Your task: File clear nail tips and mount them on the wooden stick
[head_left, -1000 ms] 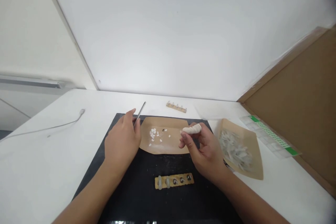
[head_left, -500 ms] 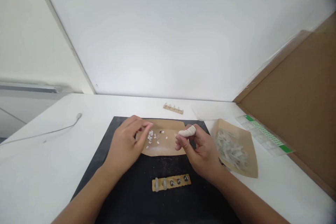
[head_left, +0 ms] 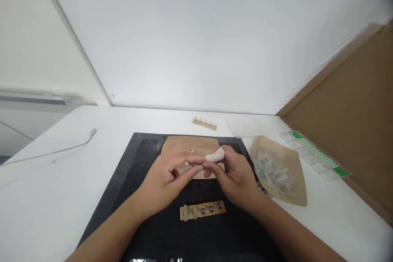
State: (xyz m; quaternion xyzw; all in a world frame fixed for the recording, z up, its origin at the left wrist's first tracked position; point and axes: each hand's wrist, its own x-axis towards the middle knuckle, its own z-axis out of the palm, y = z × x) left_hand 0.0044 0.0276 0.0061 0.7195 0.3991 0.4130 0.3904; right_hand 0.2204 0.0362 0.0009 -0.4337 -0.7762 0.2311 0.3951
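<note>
My left hand (head_left: 172, 174) has its thumb and fingertips pinched close together, meeting the fingertips of my right hand (head_left: 231, 172). A white cover (head_left: 215, 155) wraps one finger of the right hand, whose thumb presses against its fingers. Anything held between the fingertips is too small to make out. Behind the hands lies a brown paper sheet (head_left: 196, 142) with small white pieces, mostly hidden by the left hand. Nearer to me, a tan strip (head_left: 202, 211) rests on the black mat (head_left: 172, 231), with several metal studs and pale sleeves at its left end.
On the right, a brown paper tray (head_left: 299, 176) holds many translucent pale strips (head_left: 274, 172). Beyond it lies a clear plastic case with a green label (head_left: 319, 155). A second studded strip (head_left: 204, 123) sits at the back. A cable (head_left: 73, 147) lies at left.
My left hand has moved right, from above the white pieces to the right fingertips. My right hand stays in nearly the same place. The view has shifted slightly.
</note>
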